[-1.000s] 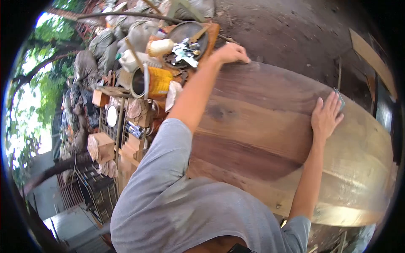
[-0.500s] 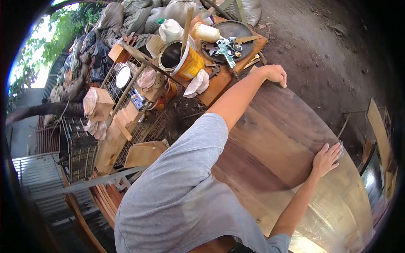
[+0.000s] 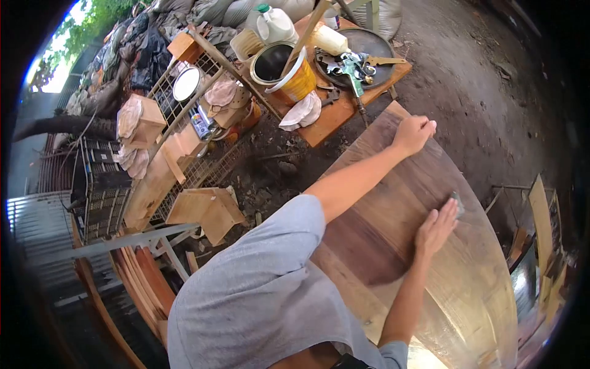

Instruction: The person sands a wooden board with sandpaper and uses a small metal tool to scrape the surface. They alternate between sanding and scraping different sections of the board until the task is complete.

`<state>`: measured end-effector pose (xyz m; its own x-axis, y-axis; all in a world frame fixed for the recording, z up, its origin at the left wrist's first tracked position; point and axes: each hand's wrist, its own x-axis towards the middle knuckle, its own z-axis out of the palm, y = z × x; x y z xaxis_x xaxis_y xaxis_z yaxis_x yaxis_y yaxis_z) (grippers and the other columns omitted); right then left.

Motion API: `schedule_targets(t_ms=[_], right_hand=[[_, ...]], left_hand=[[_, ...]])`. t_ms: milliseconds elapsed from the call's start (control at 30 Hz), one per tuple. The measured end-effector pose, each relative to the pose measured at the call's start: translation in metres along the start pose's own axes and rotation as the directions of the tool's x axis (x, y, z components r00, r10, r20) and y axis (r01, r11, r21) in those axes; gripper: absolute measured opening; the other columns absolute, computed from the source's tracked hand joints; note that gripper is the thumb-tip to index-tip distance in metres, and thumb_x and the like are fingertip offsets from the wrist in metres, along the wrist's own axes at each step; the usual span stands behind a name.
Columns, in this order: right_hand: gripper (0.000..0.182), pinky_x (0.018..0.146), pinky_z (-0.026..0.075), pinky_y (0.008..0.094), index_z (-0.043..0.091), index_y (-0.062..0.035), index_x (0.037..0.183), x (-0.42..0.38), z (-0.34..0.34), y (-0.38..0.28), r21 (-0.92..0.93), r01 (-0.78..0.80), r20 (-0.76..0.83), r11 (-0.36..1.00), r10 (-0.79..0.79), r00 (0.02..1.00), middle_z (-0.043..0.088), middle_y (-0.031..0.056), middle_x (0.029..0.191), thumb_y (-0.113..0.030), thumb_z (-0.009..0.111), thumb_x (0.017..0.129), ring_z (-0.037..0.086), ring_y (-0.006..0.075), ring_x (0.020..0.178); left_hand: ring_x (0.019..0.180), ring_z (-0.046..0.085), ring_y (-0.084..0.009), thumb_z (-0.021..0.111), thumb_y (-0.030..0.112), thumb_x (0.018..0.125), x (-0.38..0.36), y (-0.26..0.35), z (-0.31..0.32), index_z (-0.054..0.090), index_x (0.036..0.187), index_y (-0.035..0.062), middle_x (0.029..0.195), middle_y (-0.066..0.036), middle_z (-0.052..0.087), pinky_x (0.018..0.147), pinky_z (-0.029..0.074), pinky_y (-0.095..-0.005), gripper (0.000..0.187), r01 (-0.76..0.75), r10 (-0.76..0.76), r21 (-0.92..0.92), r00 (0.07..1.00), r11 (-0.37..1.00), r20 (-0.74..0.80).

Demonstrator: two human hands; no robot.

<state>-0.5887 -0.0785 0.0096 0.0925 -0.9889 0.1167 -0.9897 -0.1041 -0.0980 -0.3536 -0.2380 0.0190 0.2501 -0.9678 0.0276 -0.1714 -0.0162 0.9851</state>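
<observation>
Brown wood forms the broad, curved-edged panel (image 3: 376,237) before the person. Over its far end the left hand (image 3: 414,134) curls, grip unclear; apart, the right hand (image 3: 436,229) lies flat over a small grey-green pad (image 3: 457,207).

So it's one big wooden board (image 3: 381,218), broad face up, with bands of different browns running along it. One end's dark, with a deep reddish-brown patch mid-board, then it goes pale and kinda shiny toward the other end. Long side curves outward. The little grey-green pad (image 3: 460,210) sits on top near that curve, mostly hidden.
</observation>
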Motion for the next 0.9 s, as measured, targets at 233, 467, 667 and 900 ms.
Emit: schedule_targets(t_ms=[233,467,667,900], right_hand=[[0.069,0.128,0.016,0.0523,0.038,0.0016,0.157,-0.008,-0.036,-0.179,0.824,0.169,-0.042,0.541,-0.239,0.970,0.032,0.0256,0.166,-0.047,0.042,0.108,0.027,0.0420,0.156],[0.030,0.084,0.056,0.0387,0.078,-0.0010,0.106,0.158,-0.027,-0.284,0.864,0.044,0.126,0.501,-0.300,0.945,0.078,0.0140,0.099,-0.025,0.062,0.101,0.072,0.0287,0.085],[0.030,0.092,0.056,0.0460,0.075,-0.0174,0.121,0.375,0.109,-0.318,0.225,0.328,0.016,0.917,-0.340,0.940,0.074,0.0167,0.117,-0.019,0.063,0.093,0.070,0.0355,0.109],[0.041,0.101,0.044,0.0613,0.066,-0.0238,0.128,0.416,0.153,-0.317,-0.475,0.370,0.093,0.798,-0.373,0.923,0.056,0.0040,0.144,-0.022,0.069,0.088,0.050,0.0265,0.137]], left_hand=[[0.150,0.037,-0.0259,0.048,0.037,0.111,-0.137,0.034,-0.116,0.036,0.158,-0.0011,0.160,-0.020,0.043,0.125,0.027,-0.0380,0.062,0.520,-0.314,-0.289,0.784,0.804,0.536],[0.113,0.069,-0.0185,0.061,0.013,0.102,-0.172,0.000,-0.259,0.057,0.139,0.0014,0.127,-0.009,0.069,0.099,0.056,-0.0365,0.039,0.376,-0.513,-0.794,0.853,0.478,0.095],[0.112,0.063,-0.0120,0.059,0.018,0.106,-0.212,-0.019,-0.286,0.065,0.131,-0.0032,0.127,-0.007,0.067,0.100,0.051,-0.0309,0.033,0.501,-0.502,-0.651,0.840,0.570,0.206],[0.140,0.051,-0.0234,0.059,0.018,0.106,-0.254,-0.064,-0.275,0.073,0.117,-0.0060,0.160,-0.015,0.044,0.114,0.041,-0.0362,0.030,0.432,-0.345,-0.466,0.901,0.772,0.264]])
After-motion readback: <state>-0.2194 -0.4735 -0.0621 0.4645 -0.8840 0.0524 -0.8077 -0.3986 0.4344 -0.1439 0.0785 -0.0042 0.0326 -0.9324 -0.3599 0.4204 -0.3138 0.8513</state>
